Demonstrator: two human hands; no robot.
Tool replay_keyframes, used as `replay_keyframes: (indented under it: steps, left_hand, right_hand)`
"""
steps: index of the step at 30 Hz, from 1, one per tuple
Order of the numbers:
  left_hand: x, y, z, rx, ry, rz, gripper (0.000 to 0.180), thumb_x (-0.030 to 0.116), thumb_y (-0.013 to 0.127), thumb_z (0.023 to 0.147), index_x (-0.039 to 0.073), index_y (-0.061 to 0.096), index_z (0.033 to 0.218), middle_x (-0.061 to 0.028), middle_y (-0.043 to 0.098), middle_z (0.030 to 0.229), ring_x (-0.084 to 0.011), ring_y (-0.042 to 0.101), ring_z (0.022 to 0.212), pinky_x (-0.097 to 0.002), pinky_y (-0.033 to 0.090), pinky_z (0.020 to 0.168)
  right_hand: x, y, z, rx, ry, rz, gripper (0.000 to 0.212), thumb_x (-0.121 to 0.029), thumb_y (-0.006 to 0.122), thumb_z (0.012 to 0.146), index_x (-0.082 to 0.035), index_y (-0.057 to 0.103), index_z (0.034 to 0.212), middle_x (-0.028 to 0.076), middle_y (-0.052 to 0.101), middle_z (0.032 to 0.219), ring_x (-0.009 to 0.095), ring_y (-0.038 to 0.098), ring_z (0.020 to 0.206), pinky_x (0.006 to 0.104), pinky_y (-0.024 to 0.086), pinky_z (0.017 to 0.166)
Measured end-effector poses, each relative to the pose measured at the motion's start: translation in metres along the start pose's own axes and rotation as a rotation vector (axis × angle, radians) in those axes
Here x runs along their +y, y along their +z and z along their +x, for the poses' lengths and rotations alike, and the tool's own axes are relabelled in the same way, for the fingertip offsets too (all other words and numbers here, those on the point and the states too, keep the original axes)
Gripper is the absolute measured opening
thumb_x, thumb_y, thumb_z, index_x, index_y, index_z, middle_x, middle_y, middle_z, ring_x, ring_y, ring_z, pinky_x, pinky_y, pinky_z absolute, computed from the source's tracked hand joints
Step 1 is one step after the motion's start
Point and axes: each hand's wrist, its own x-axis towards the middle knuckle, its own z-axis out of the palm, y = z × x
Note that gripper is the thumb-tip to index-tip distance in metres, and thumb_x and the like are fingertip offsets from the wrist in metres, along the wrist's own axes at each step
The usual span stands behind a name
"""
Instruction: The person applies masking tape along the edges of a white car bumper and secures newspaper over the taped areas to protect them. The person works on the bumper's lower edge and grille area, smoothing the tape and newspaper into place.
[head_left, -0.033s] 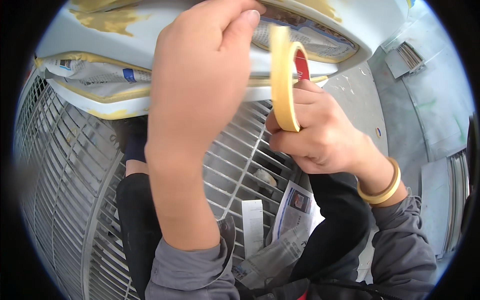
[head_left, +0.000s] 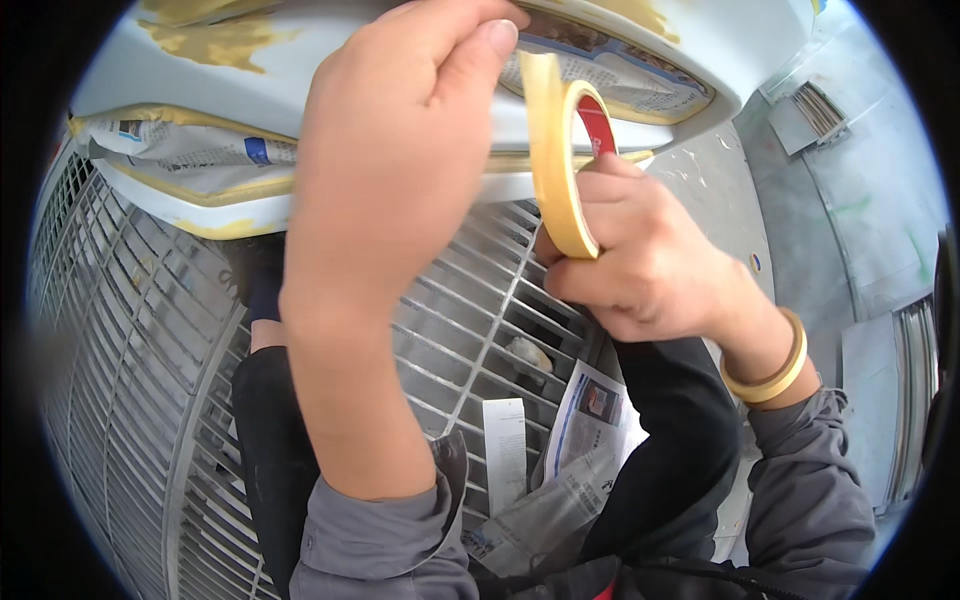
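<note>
A roll of yellow masking tape [head_left: 560, 215] hangs on the fingers of my right hand [head_left: 655, 265], which are curled through and around it. A strip of tape rises from the roll toward the panel. My left hand [head_left: 385, 170] is raised against a white car bumper [head_left: 270, 85], thumb and fingers pressed together by a newspaper-covered opening [head_left: 640, 90]; what lies between the fingertips is hidden. Tape borders this newspaper and another newspaper piece [head_left: 210, 150] lower left on the bumper. A second tape roll [head_left: 790, 370] circles my right wrist like a bracelet.
Below the bumper runs a metal floor grating [head_left: 445, 350]. Loose newspaper [head_left: 590, 420] and a white paper strip [head_left: 505, 450] lie between my knees. A stack of flat sheets [head_left: 910, 390] stands at the right, and a vent-like panel [head_left: 815, 115] is farther back.
The tape roll has shifted slightly left and its face has turned more toward me. My left forearm has moved a little left, its fingertips staying at the bumper.
</note>
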Motion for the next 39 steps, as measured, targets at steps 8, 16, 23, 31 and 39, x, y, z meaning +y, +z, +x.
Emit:
replay_keyframes:
  steps: [8,16,23,31,39]
  left_hand:
    - [-0.004,-0.009,-0.001,-0.155,0.046,-0.164,0.021,0.018,0.066,0.109,0.0,0.072,0.116,0.0019,0.069,0.101,-0.0068,0.063,0.098,-0.0239,0.049,0.09]
    - [-0.008,-0.005,0.002,-0.106,0.021,-0.162,0.022,0.018,0.075,0.1,0.004,0.07,0.116,-0.0031,0.068,0.109,-0.0146,0.061,0.098,-0.0335,0.05,0.087]
    - [0.016,0.019,-0.007,0.24,0.016,-0.192,0.009,0.002,0.075,0.094,-0.006,0.071,0.094,-0.01,0.07,0.086,-0.0141,0.066,0.074,-0.0288,0.052,0.068]
    - [0.006,0.051,0.004,0.664,0.272,-0.056,0.007,-0.005,0.077,0.087,-0.006,0.071,0.084,-0.0179,0.072,0.08,-0.026,0.074,0.073,-0.034,0.057,0.07]
    - [-0.014,0.066,0.021,0.812,0.259,-0.089,0.008,-0.005,0.077,0.084,-0.004,0.069,0.08,-0.0164,0.072,0.077,-0.0274,0.074,0.067,-0.0356,0.056,0.064]
  right_hand:
    - [0.024,-0.031,0.003,-0.114,-0.028,-0.002,0.016,-0.001,0.071,0.057,-0.008,0.062,0.069,0.005,0.058,0.076,0.031,0.06,0.077,0.0442,0.044,0.076]
    - [0.026,-0.045,0.003,-0.178,-0.022,-0.06,0.015,-0.001,0.073,0.059,-0.007,0.063,0.069,0.007,0.052,0.069,0.033,0.059,0.071,0.0439,0.045,0.074]
    - [0.017,-0.041,-0.001,-0.041,0.016,-0.086,0.047,0.006,0.071,0.07,-0.008,0.079,0.114,0.009,0.065,0.082,0.029,0.061,0.072,0.0424,0.05,0.07]
    - [0.025,-0.054,-0.023,0.23,0.338,-0.227,0.04,0.008,0.058,0.105,-0.004,0.072,0.141,0.008,0.071,0.096,0.015,0.066,0.08,0.0295,0.057,0.075]
    - [0.025,-0.042,-0.016,0.322,0.491,-0.197,0.041,0.003,0.055,0.11,-0.015,0.075,0.142,0.004,0.072,0.096,0.003,0.055,0.061,0.021,0.049,0.058]
